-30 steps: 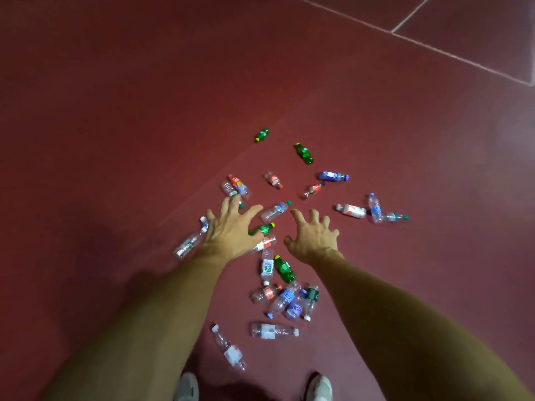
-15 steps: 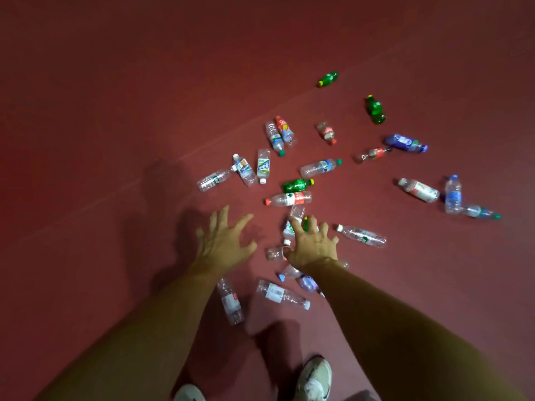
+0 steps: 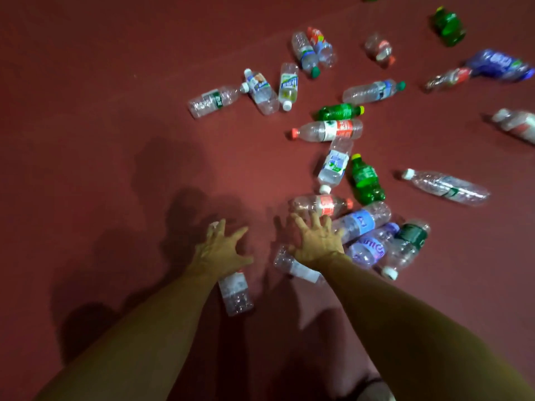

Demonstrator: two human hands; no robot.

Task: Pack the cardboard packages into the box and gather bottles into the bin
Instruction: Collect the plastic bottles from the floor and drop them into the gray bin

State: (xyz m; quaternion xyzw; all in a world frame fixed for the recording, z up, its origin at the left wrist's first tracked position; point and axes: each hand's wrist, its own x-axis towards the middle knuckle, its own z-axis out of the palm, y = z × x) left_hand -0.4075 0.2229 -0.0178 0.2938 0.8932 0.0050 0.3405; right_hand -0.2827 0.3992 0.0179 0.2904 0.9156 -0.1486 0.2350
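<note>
Several empty plastic bottles lie scattered on the dark red floor. My left hand hovers with fingers spread over a clear bottle that lies lengthwise under the wrist. My right hand is spread above another clear bottle with a white label, fingertips close to a red-labelled bottle. Just right of that hand lie a blue-labelled bottle, a purple one and a dark-green-labelled one. Neither hand holds anything. No bin, box or cardboard package is in view.
More bottles spread to the upper right: green ones, a red-capped one, a blue one. Bare red floor fills the left side. A shoe tip shows at the bottom edge.
The view has dropped closer to the floor and the bottles look larger and shifted right. Both hands have lowered toward the nearest bottles, still spread.
</note>
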